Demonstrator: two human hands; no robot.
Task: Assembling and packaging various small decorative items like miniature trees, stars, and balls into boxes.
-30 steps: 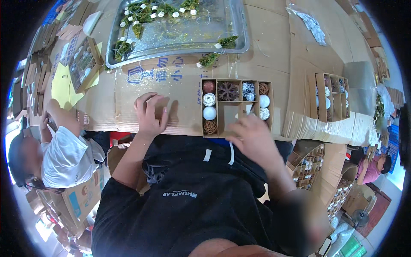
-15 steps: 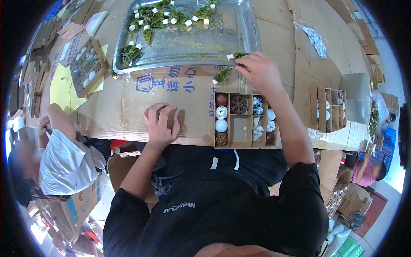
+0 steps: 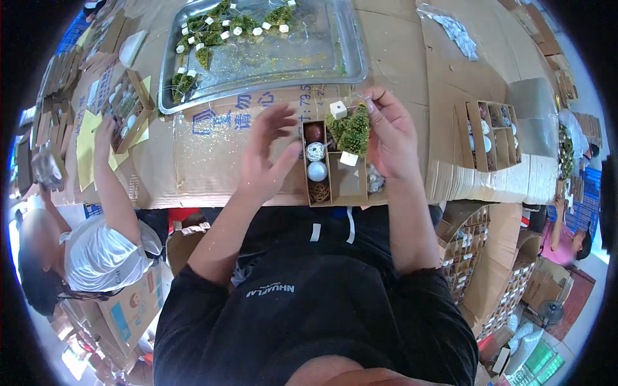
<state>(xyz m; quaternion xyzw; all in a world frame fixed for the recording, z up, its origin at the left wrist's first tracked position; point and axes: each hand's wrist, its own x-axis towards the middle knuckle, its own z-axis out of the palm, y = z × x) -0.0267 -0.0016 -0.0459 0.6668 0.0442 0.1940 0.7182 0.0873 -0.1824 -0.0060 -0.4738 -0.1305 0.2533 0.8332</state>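
Observation:
My right hand (image 3: 393, 138) pinches a pair of small green bottle-brush trees (image 3: 354, 134) with white block bases, apparently by their hanging strings. The trees dangle above a divided cardboard box (image 3: 348, 184), hiding part of its far compartments. Along the box's left column lie a dark red ball, a white woven ball, a pale ball and a brown twig ball (image 3: 318, 191). To the left of the box my left hand (image 3: 267, 154) is raised with fingers apart, holding nothing. Behind, a metal tray (image 3: 290, 67) contains several more trees with white bases.
Another filled divided box (image 3: 492, 138) stands at the right beside a grey block-like object (image 3: 531, 116). At the left, a co-worker's hand (image 3: 106, 134) is by a tilted divided box (image 3: 131, 106) on yellow paper. A plastic bag (image 3: 456, 35) lies far right.
My right hand has brought the trees from the tray's near edge to above the box. My left hand has risen off the cardboard toward it. The co-worker has reached toward the tilted box.

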